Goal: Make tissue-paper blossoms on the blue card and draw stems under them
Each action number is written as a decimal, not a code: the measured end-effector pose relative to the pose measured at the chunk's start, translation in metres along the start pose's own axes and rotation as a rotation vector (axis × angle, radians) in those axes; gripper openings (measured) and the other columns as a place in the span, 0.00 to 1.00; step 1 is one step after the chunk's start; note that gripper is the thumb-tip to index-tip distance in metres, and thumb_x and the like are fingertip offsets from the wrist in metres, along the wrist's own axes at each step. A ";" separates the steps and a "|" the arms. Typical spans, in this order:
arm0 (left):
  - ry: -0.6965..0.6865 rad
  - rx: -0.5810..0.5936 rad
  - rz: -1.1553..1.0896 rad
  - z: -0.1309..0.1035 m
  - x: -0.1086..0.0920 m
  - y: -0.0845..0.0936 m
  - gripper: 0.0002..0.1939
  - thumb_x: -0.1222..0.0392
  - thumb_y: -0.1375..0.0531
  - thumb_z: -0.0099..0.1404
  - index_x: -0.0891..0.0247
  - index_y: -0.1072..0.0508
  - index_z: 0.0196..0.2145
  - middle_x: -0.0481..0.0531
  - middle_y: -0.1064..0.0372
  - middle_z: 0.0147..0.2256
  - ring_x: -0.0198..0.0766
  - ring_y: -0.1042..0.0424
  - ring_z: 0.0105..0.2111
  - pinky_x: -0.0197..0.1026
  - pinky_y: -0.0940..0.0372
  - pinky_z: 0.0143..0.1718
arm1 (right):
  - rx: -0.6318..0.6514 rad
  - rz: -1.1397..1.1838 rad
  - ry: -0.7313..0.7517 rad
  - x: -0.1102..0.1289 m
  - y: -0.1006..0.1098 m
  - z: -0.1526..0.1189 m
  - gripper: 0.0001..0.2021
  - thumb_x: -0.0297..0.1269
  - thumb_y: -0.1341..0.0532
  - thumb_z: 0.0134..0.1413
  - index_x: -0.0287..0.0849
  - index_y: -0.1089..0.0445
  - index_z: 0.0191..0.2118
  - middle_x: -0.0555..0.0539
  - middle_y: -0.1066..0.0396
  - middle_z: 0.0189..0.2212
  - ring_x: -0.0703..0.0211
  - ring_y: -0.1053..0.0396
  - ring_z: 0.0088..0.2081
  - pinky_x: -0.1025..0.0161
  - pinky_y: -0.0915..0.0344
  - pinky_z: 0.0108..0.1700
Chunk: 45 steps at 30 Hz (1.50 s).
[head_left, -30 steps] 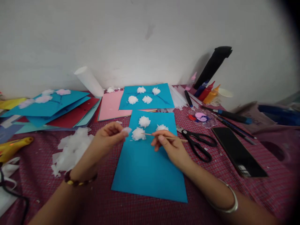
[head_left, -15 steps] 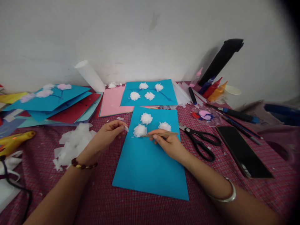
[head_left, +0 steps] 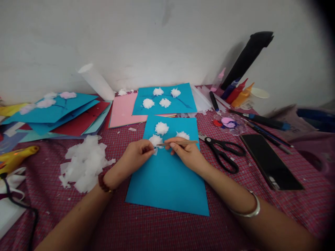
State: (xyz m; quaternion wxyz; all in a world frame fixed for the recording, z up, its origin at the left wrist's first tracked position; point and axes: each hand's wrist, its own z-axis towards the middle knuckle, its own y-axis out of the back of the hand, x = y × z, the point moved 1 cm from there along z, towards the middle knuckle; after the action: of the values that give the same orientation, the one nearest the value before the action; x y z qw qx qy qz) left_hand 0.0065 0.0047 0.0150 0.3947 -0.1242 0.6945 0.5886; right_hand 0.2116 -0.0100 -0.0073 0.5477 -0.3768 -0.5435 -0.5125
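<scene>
A blue sheet of paper [head_left: 170, 184] lies before me, bearing white tissue flowers: one at the top [head_left: 161, 128], one on the right [head_left: 182, 135] and one on the left [head_left: 155, 140]. My left hand [head_left: 138, 153] pinches a small piece of white tissue [head_left: 155, 152] just below the left flower. Between the fingers and thumb of my right hand [head_left: 184, 151] is a thin wooden stick [head_left: 180, 143], held nearly level. Its tip points left, at the lower edge of that same flower, close to my left fingertips.
To the left are a heap of tissue pieces [head_left: 85, 164], a yellow glue gun [head_left: 19, 158] and stacked cards [head_left: 60, 111]. Another flowered blue sheet [head_left: 163, 111] lies behind. Scissors [head_left: 222, 150], a phone [head_left: 270, 162] and paint bottles [head_left: 237, 94] are on the right.
My left hand has moved right with its tissue piece, from the sheet's edge to beside the left flower. My right hand keeps the stick near the flower. The view has shifted slightly.
</scene>
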 end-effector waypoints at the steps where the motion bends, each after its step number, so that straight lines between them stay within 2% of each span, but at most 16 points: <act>1: -0.016 -0.021 0.011 0.002 0.001 -0.002 0.05 0.61 0.42 0.60 0.62 0.30 0.26 0.47 0.33 0.26 0.34 0.34 0.28 0.36 0.42 0.30 | -0.005 0.009 0.000 0.001 0.000 -0.001 0.11 0.39 0.45 0.59 0.44 0.27 0.41 0.48 0.26 0.32 0.63 0.32 0.28 0.63 0.33 0.31; 6: -0.030 -0.081 -0.063 0.009 -0.001 -0.001 0.05 0.62 0.40 0.58 0.62 0.28 0.24 0.47 0.34 0.26 0.34 0.34 0.28 0.37 0.41 0.31 | -0.098 0.082 0.038 0.010 0.002 -0.007 0.10 0.40 0.44 0.58 0.44 0.28 0.40 0.48 0.27 0.32 0.62 0.31 0.28 0.62 0.32 0.32; 11: -0.003 0.113 -0.374 0.003 -0.015 0.019 0.07 0.56 0.38 0.57 0.62 0.26 0.26 0.48 0.32 0.26 0.33 0.35 0.26 0.36 0.41 0.28 | -0.184 0.113 0.040 0.015 0.006 -0.011 0.10 0.42 0.44 0.59 0.43 0.29 0.38 0.48 0.26 0.30 0.62 0.30 0.28 0.61 0.32 0.32; 13: -0.016 0.143 -0.392 0.002 -0.014 0.021 0.06 0.56 0.37 0.57 0.61 0.24 0.27 0.49 0.30 0.28 0.34 0.34 0.28 0.36 0.40 0.29 | -0.181 0.123 0.032 0.013 0.006 -0.011 0.09 0.41 0.43 0.58 0.43 0.29 0.38 0.48 0.26 0.29 0.62 0.31 0.27 0.62 0.33 0.32; 15: -0.039 0.114 -0.307 0.004 -0.010 0.016 0.05 0.59 0.38 0.57 0.60 0.23 0.28 0.50 0.29 0.29 0.35 0.32 0.29 0.37 0.39 0.31 | -0.168 0.129 0.023 0.012 0.005 -0.010 0.09 0.41 0.43 0.58 0.42 0.29 0.38 0.49 0.27 0.28 0.62 0.31 0.27 0.62 0.33 0.31; 19: -0.078 -0.037 -0.105 0.014 0.001 -0.001 0.06 0.64 0.40 0.57 0.61 0.23 0.26 0.49 0.31 0.27 0.35 0.32 0.29 0.37 0.40 0.32 | -0.163 0.131 0.011 0.014 0.004 -0.012 0.09 0.41 0.43 0.58 0.42 0.30 0.37 0.48 0.27 0.28 0.62 0.31 0.27 0.62 0.33 0.31; 21: -0.084 -0.073 -0.068 0.017 0.002 -0.006 0.06 0.64 0.41 0.58 0.61 0.24 0.25 0.48 0.33 0.26 0.34 0.32 0.28 0.37 0.40 0.31 | -0.162 0.120 0.008 0.015 0.004 -0.014 0.09 0.42 0.43 0.58 0.43 0.30 0.36 0.49 0.28 0.26 0.61 0.30 0.28 0.62 0.33 0.31; 30: -0.096 -0.083 -0.047 0.019 0.003 -0.006 0.07 0.64 0.42 0.58 0.61 0.26 0.24 0.47 0.34 0.25 0.33 0.33 0.28 0.36 0.41 0.30 | -0.013 -0.068 0.060 0.002 -0.001 -0.015 0.10 0.40 0.46 0.62 0.44 0.29 0.40 0.47 0.28 0.32 0.60 0.30 0.31 0.62 0.33 0.33; 32: -0.087 -0.084 -0.058 0.019 0.002 -0.007 0.06 0.64 0.41 0.58 0.61 0.26 0.24 0.47 0.33 0.26 0.34 0.33 0.29 0.36 0.41 0.31 | 0.010 -0.120 0.088 0.001 -0.001 -0.014 0.10 0.38 0.47 0.62 0.44 0.29 0.41 0.48 0.28 0.32 0.60 0.30 0.33 0.62 0.33 0.35; 35: 0.005 -0.104 -0.147 0.019 0.003 -0.007 0.02 0.63 0.40 0.56 0.62 0.27 0.27 0.47 0.32 0.26 0.34 0.33 0.28 0.37 0.41 0.31 | 0.023 -0.190 0.132 0.002 0.000 -0.014 0.11 0.36 0.47 0.62 0.46 0.28 0.41 0.48 0.28 0.33 0.59 0.30 0.35 0.61 0.34 0.37; 39: 0.103 -0.234 -0.391 0.018 0.008 -0.004 0.05 0.59 0.41 0.58 0.62 0.32 0.31 0.44 0.37 0.24 0.31 0.38 0.24 0.35 0.43 0.26 | 0.034 -0.236 0.213 0.004 -0.001 -0.018 0.11 0.35 0.46 0.62 0.48 0.27 0.42 0.47 0.27 0.36 0.58 0.30 0.36 0.59 0.34 0.39; 41: 0.117 -0.258 -0.442 0.017 0.011 -0.003 0.05 0.59 0.42 0.60 0.62 0.33 0.29 0.43 0.39 0.24 0.30 0.41 0.23 0.34 0.45 0.26 | 0.066 -0.281 0.252 0.006 -0.003 -0.020 0.11 0.35 0.47 0.63 0.48 0.27 0.43 0.46 0.27 0.37 0.58 0.30 0.37 0.59 0.34 0.40; 45: 0.087 -0.234 -0.482 0.017 0.016 -0.004 0.05 0.60 0.42 0.60 0.63 0.33 0.29 0.43 0.40 0.24 0.29 0.42 0.23 0.34 0.46 0.26 | 0.121 -0.447 0.319 0.011 -0.006 -0.022 0.13 0.34 0.50 0.65 0.45 0.28 0.44 0.44 0.28 0.38 0.56 0.29 0.38 0.60 0.34 0.39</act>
State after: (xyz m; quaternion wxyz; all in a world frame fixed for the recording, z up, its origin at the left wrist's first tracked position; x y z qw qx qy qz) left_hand 0.0056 0.0238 0.0008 0.4763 -0.3559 0.5885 0.5479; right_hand 0.2086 -0.0339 -0.0004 0.5210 -0.1290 -0.5497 -0.6401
